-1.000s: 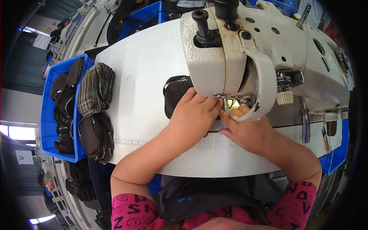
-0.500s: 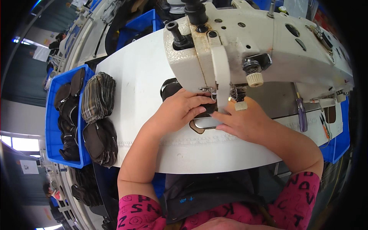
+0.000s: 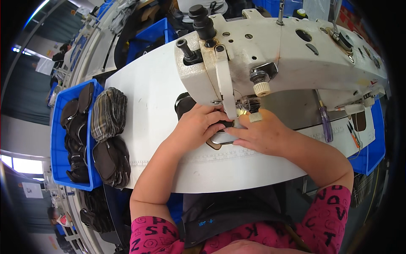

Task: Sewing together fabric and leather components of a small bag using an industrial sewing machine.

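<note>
A dark brown fabric piece (image 3: 183,104) with a zip-like edge lies beneath the head of a white sewing machine (image 3: 249,55). My left hand (image 3: 198,127) presses and grips it, thumb and fingers drawn together beside the presser foot. From the other side, my right hand (image 3: 265,134) has its thumb and fingers at the same piece, close to the needle area. Part of the right fingers is hidden by the machine's tension knobs. A small lamp glow shows at the needle, and the stitching point itself is covered. A tan-edged rounded part (image 3: 214,145) shows below my left fingertips.
At left stands a blue bin (image 3: 95,180) of dark pouches. Beside it are a stack of plaid pieces (image 3: 109,114) and a stack of dark pouches (image 3: 111,163). A purple-handled screwdriver (image 3: 326,125) and small snips (image 3: 353,134) lie at right, above another blue bin (image 3: 376,148).
The view has shifted slightly, so the machine sits a little farther left and lower in it. Both hands keep nearly the same hold at the needle.
</note>
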`<state>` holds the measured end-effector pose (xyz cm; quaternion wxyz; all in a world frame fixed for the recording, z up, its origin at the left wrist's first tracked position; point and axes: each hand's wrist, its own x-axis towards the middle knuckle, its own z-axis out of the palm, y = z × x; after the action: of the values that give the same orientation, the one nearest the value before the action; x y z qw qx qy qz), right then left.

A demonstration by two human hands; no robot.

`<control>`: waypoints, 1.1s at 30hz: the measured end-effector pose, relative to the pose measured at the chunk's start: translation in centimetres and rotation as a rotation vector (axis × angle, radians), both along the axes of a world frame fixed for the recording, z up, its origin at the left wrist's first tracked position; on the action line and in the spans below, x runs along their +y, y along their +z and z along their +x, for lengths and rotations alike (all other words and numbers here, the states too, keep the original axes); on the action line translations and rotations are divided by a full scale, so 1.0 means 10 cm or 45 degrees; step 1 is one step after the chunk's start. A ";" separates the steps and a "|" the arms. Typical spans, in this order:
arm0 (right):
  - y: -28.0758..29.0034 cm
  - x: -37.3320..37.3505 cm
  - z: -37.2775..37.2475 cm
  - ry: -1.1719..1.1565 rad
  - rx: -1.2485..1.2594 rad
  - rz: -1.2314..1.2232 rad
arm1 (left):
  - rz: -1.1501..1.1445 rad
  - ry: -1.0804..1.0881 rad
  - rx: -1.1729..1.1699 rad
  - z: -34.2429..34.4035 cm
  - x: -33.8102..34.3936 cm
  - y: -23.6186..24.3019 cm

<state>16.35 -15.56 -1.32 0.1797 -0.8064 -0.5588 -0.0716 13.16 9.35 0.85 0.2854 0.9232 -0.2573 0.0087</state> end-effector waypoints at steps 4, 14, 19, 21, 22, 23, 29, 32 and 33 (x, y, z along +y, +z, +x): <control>0.03 -0.01 -0.01 -0.009 0.014 -0.077 | 0.078 -0.026 -0.064 0.01 0.00 0.00; 0.04 0.00 -0.07 -0.028 0.046 -0.094 | 0.152 -0.025 -0.231 -0.06 -0.06 0.02; 0.05 0.01 -0.10 -0.073 0.075 -0.087 | 0.129 -0.010 -0.237 -0.06 -0.07 0.04; 0.08 0.02 -0.09 -0.067 0.087 -0.062 | 0.150 0.034 -0.248 -0.07 -0.08 0.07; 0.09 0.02 -0.09 -0.070 0.098 -0.034 | 0.150 0.040 -0.249 -0.06 -0.08 0.06; 0.06 0.03 -0.08 -0.066 0.098 -0.035 | 0.168 0.060 -0.228 -0.06 -0.07 0.06; 0.00 0.05 -0.05 -0.151 0.058 -0.048 | 0.202 0.108 -0.292 0.01 -0.09 0.04; -0.04 0.04 -0.03 -0.164 0.085 -0.067 | 0.195 0.128 -0.277 0.00 -0.10 0.05; -0.05 0.04 -0.03 -0.162 0.085 -0.041 | 0.187 0.141 -0.241 -0.01 -0.10 0.05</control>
<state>16.00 -15.17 -1.81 0.1804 -0.8449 -0.5013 -0.0468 13.09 8.33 1.37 0.1906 0.9494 -0.2316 0.0925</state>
